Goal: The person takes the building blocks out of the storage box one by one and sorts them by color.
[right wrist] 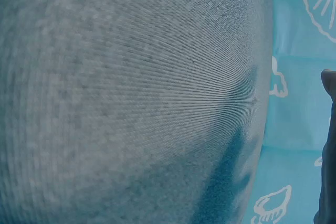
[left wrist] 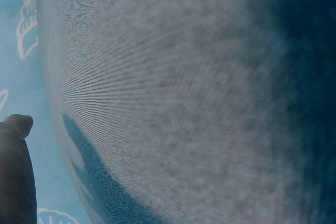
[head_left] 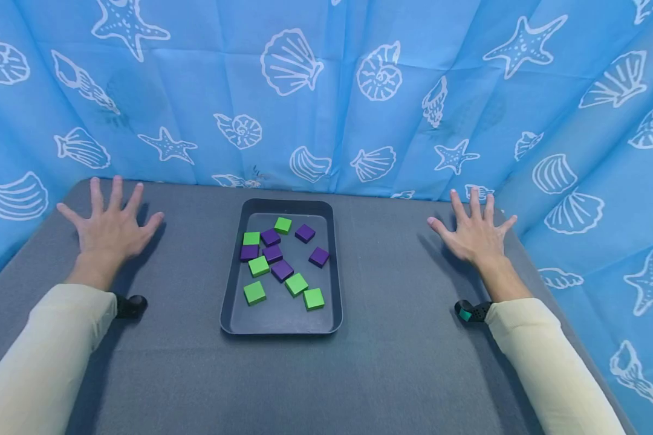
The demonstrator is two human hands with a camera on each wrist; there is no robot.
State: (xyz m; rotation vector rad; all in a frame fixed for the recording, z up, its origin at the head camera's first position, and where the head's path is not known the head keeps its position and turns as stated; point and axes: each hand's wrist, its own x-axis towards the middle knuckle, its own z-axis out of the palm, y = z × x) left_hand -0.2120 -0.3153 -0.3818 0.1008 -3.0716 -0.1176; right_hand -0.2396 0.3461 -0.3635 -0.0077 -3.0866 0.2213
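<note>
In the head view my left hand [head_left: 110, 229] is at the left of the table, palm down with its fingers spread straight. My right hand [head_left: 474, 234] is held the same way at the far right, and neither hand holds anything. Between them, nearer the left hand, lies a dark grey tray [head_left: 283, 326]. Several green square blocks [head_left: 254, 293] and several purple square blocks [head_left: 319, 257] lie scattered in it. Only a thumb [left wrist: 16, 166] shows in the left wrist view, and part of a dark digit [right wrist: 328, 150] in the right wrist view.
Grey cloth covers the table [head_left: 392, 362]. A blue curtain [head_left: 326, 103] with white shells and starfish hangs behind it and along both sides. Each wrist wears a black band, the left band [head_left: 130, 306] and the right band [head_left: 472, 311], below the hand.
</note>
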